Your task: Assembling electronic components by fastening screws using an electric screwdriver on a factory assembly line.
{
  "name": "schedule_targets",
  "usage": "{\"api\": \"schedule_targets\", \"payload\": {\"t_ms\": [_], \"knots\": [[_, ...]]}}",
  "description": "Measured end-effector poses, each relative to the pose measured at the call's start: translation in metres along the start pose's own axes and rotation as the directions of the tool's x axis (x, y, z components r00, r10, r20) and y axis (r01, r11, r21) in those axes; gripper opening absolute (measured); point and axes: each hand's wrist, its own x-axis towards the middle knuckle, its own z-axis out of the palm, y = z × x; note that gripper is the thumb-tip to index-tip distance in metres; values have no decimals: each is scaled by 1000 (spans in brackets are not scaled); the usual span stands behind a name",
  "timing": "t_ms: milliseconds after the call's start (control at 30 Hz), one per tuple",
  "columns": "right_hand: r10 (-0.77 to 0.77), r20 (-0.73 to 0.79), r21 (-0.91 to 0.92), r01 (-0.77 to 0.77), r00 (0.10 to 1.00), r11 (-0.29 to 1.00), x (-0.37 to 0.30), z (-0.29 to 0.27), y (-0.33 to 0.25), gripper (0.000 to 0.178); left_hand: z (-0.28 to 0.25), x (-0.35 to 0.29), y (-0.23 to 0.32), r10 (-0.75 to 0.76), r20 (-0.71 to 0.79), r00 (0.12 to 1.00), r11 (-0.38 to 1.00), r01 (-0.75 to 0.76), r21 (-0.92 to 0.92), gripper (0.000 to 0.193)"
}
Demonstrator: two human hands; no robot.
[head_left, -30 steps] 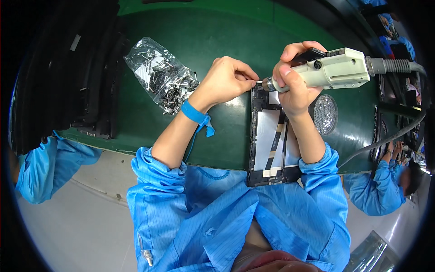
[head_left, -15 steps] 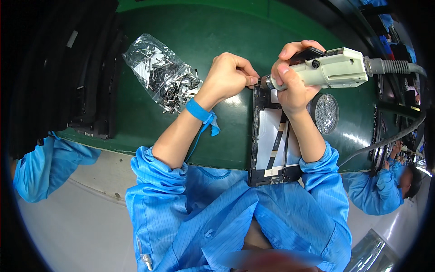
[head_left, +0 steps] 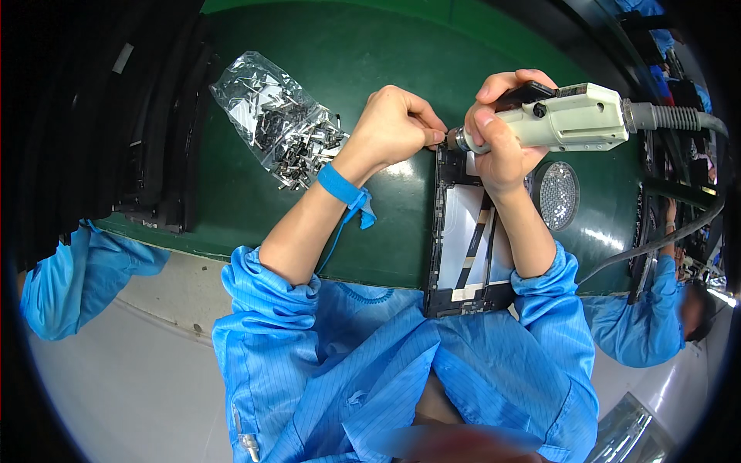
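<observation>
Landmark: the open black device chassis, pale plate inside. It lay lengthwise ahead of the wearer on the green table, near end past the table edge and close to the blue smock; probably set that way so both hands met at its far end without stretching.

Right hand was wrapped around the pale power driver above the chassis's far right part. Grip sat close to the metal nose, likely for fine control of the tip. Body of the driver lay nearly level, tail pointing away from the chassis, so the grey cable led off right, out of the way.

Left hand had thumb and forefinger pinched together right by the driver's nose, at the chassis's far left corner. Looked like a steadying or guiding pose; couldn't tell whether anything was between the fingertips.

Left of the chassis: clear bag of small metal and black pieces, spilling at its near end, presumably put on the left hand's side for easy picking. Blue wrist strap on that arm, likely for static. Just right of the chassis: round dish of small shiny bits.
</observation>
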Motion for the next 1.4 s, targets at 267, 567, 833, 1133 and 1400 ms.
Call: {"api": "schedule_targets", "payload": {"t_ms": [267, 567, 833, 1133, 1400], "knots": [[-12, 151, -30, 17, 988, 999, 1, -2, 0, 49, 0, 2, -5, 28, -24, 999, 1000, -29, -10, 8], [21, 101, -86, -12, 995, 996, -2, 7, 0, 46, 0, 0, -4, 10, -33, 999, 1000, -10, -18, 9], [-37, 135, -40, 42, 990, 998, -4, 10, -1, 41, 2, -2, 7, 30, -75, 997, 994, -22, 105, 9], [-104, -17, 185, 105, 994, 977, 35, -38, -32, 46, 21, -68, -13, 217, -328, 919, 960, -140, 243, 28], [-288, -180, 341, 335, 940, 878, 81, -80, -117, 48, 121, -215, -2, -47, -186, 981, 962, 95, 258, 70]]}}
